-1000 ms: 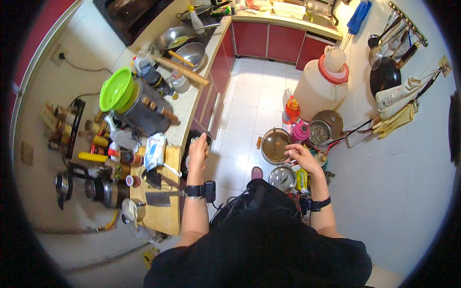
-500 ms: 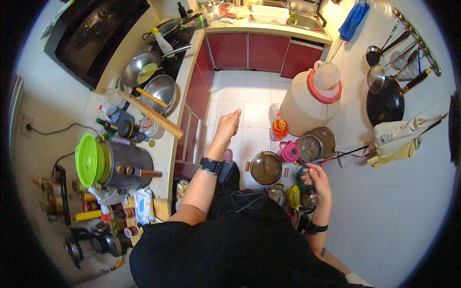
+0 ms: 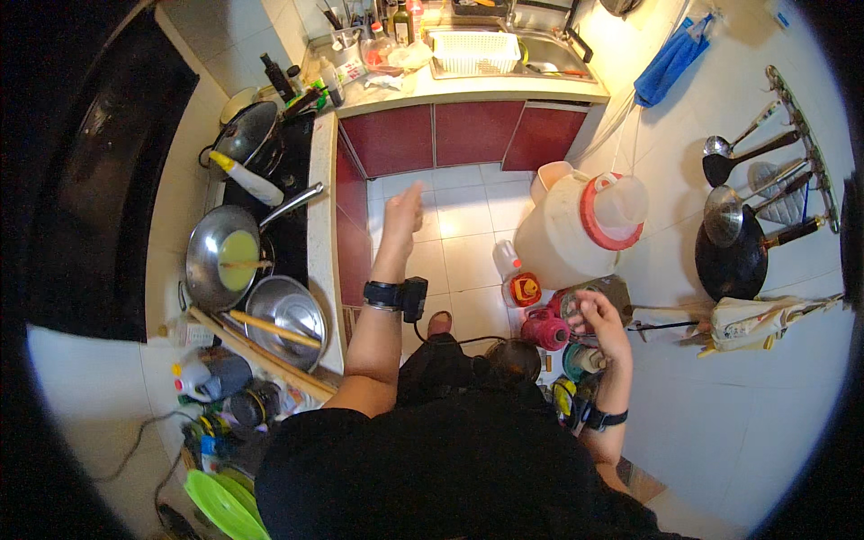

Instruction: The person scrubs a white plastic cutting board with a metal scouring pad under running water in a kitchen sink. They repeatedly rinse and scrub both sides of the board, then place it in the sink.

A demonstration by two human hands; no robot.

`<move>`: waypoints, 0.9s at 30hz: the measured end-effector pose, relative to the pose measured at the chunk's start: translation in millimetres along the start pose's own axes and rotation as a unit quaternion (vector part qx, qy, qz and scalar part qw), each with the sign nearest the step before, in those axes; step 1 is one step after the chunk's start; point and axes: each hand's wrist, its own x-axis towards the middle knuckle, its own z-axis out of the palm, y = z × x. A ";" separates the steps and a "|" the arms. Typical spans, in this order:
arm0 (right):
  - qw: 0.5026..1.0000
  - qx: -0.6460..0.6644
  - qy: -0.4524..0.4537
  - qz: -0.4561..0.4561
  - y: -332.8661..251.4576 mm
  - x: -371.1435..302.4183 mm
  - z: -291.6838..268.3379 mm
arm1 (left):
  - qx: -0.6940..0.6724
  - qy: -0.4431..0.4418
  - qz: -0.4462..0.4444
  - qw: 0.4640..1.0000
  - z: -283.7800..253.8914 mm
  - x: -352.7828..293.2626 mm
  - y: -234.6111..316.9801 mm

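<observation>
My left hand [image 3: 402, 216] is held out in the air above the tiled floor, its fingers stretched and nothing in it. To its left, on the counter, lie a steel wok [image 3: 207, 261] with yellow-green liquid and a stick in it, and a steel bowl [image 3: 286, 306] with a wooden stick [image 3: 274, 328] across it. My right hand [image 3: 603, 326] hovers by the right wall with fingers loosely apart and empty. Near it, lower down, stand a pink thermos [image 3: 545, 329] and a teal container [image 3: 576, 358]. Dark bands circle both wrists.
A large pale barrel with a red-rimmed lid [image 3: 612, 216] stands on the floor at right, beside an orange-red bottle [image 3: 523, 290]. Ladles and a black wok [image 3: 731, 256] hang on the right wall. Ahead are a sink [image 3: 549, 58] and a white dish rack [image 3: 474, 52].
My view has moved forward: the sink counter is nearer, and the wok, bowl and green basket have shifted down the picture. Both hands remain raised and empty.
</observation>
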 end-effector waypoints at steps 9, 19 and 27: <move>0.998 -0.052 -0.032 -0.002 -73.4 119.7 50.9 | -0.035 0.034 -0.054 0.997 -62.9 81.4 8.8; 0.993 -0.081 -0.089 -0.017 -127.9 274.7 60.7 | -0.024 0.139 -0.030 0.989 -86.5 159.9 29.5; 0.996 -0.026 -0.083 -0.031 -174.6 420.7 5.2 | 0.031 0.136 -0.030 0.990 -2.2 275.7 57.8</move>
